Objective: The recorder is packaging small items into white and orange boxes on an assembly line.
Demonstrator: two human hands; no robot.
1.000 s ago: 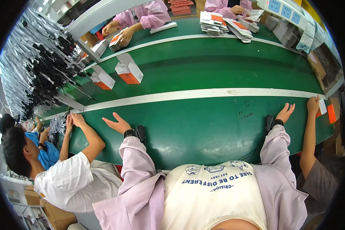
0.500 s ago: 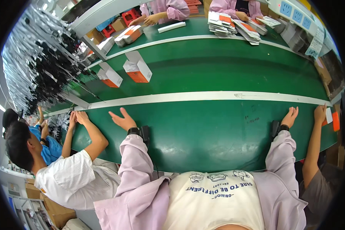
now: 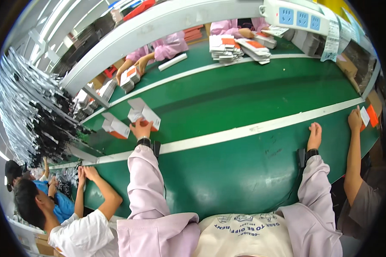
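My left hand [image 3: 141,129] reaches across the white rail to an open-topped white-and-orange carton [image 3: 146,112] on the far green strip. Its fingers are bent around the carton's near side, and the hand partly hides that side. A second, similar carton [image 3: 115,126] stands open just left of it, apart from my hand. My right hand [image 3: 315,136] hovers over the near green tabletop [image 3: 231,171] at the right, holding nothing. Its fingers are slightly curled and loosely apart. Each of my wrists wears a black band with a small dark device.
A white rail [image 3: 244,130] divides the green surface. Flat cartons [image 3: 225,48] lie stacked across it, beside co-workers in pink. A person in white [image 3: 83,231] sits at my left; another's arm [image 3: 354,158] is at my right. Cables [image 3: 34,103] hang left; a power strip [image 3: 296,18] sits upper right.
My left hand has moved forward, over the rail, onto the larger carton. My right hand stays near the right side. The view has tilted, and a co-worker opposite now grips flat cartons.
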